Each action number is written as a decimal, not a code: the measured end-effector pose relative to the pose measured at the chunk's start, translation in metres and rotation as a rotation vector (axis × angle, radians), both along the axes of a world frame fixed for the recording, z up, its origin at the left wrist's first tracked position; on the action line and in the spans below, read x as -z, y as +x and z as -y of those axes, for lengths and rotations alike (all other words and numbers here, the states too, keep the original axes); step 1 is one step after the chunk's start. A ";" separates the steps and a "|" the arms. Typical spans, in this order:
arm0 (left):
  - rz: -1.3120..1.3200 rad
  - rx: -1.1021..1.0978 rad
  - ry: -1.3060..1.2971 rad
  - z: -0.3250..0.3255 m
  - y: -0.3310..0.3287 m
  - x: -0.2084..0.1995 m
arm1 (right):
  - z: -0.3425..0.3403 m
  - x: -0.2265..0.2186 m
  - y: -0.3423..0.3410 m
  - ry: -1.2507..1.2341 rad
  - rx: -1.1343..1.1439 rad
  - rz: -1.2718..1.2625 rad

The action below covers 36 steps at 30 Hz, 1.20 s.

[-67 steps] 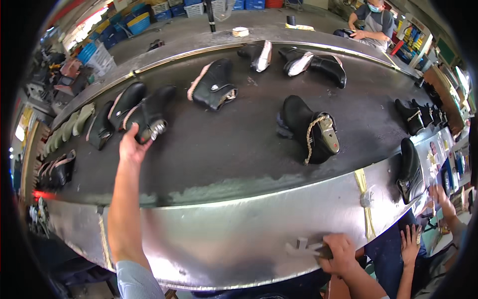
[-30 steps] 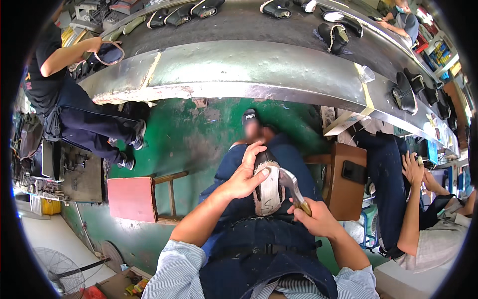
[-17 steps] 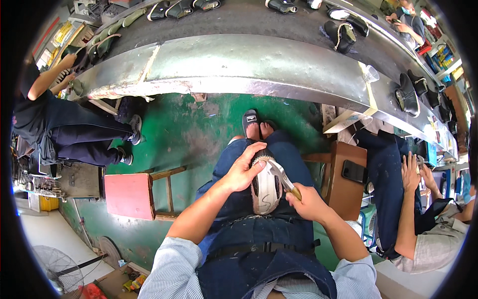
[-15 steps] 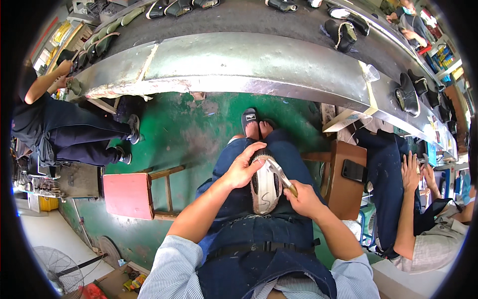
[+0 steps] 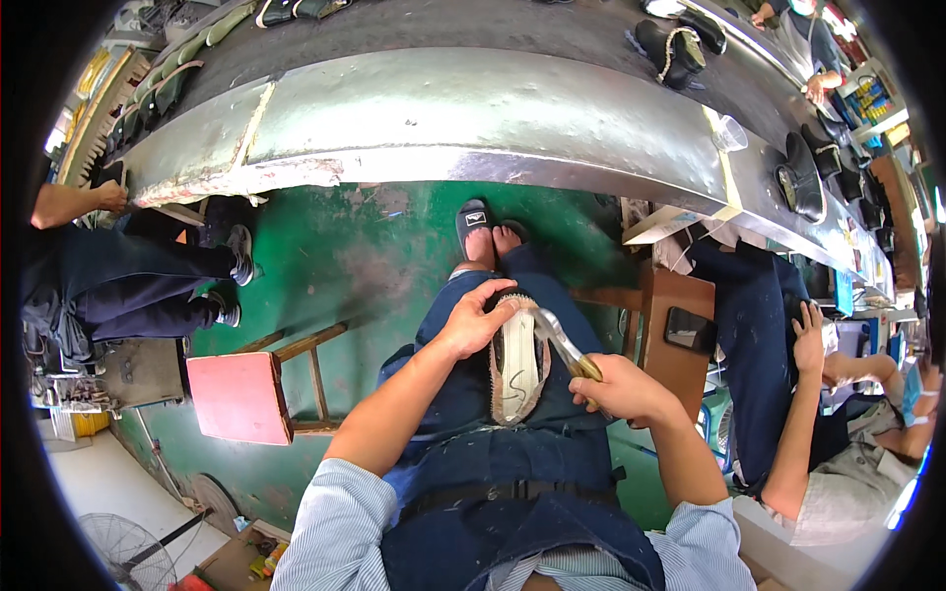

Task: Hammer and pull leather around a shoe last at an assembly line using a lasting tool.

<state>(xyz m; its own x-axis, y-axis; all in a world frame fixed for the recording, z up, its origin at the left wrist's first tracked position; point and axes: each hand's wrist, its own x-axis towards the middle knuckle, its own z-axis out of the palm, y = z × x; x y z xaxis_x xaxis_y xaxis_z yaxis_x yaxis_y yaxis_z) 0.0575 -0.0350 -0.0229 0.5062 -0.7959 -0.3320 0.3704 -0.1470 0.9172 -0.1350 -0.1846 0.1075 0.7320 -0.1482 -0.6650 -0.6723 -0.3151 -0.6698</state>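
A shoe [image 5: 516, 362] lies sole-up on my lap, its pale insole facing me, resting on my dark blue apron [image 5: 463, 394]. My left hand [image 5: 475, 315] presses on the shoe's upper left edge near the toe. My right hand [image 5: 619, 388] grips the yellow-brown handle of a metal plier-like tool [image 5: 558, 341], whose jaws meet the shoe's rim at the top right. My feet in dark sandals [image 5: 479, 223] rest on the green floor.
A long metal-edged conveyor table [image 5: 473, 108] curves across the top, carrying several dark shoes [image 5: 672, 47]. A red stool [image 5: 240, 396] stands at my left. One seated person [image 5: 118, 286] is at left, another [image 5: 828, 433] at right beside a brown box [image 5: 680, 335].
Earlier my left hand reached to a shoe on the conveyor; since then my view has dropped to my lap, where both hands stay on the shoe, the tool shifting slightly along its rim.
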 end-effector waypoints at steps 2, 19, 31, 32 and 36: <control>0.058 0.097 -0.010 0.001 0.003 0.001 | -0.008 -0.023 0.007 0.018 0.202 0.099; 0.135 0.034 0.115 -0.054 -0.061 -0.002 | -0.041 0.086 -0.005 -0.128 0.395 0.219; 0.328 0.286 0.246 -0.057 -0.071 -0.028 | -0.018 0.108 -0.034 0.343 0.511 0.302; 0.404 0.249 0.192 -0.057 -0.063 -0.037 | -0.020 0.100 -0.037 0.367 0.640 0.320; 0.893 0.472 0.219 -0.076 -0.016 -0.096 | -0.007 0.091 -0.068 0.359 0.792 0.373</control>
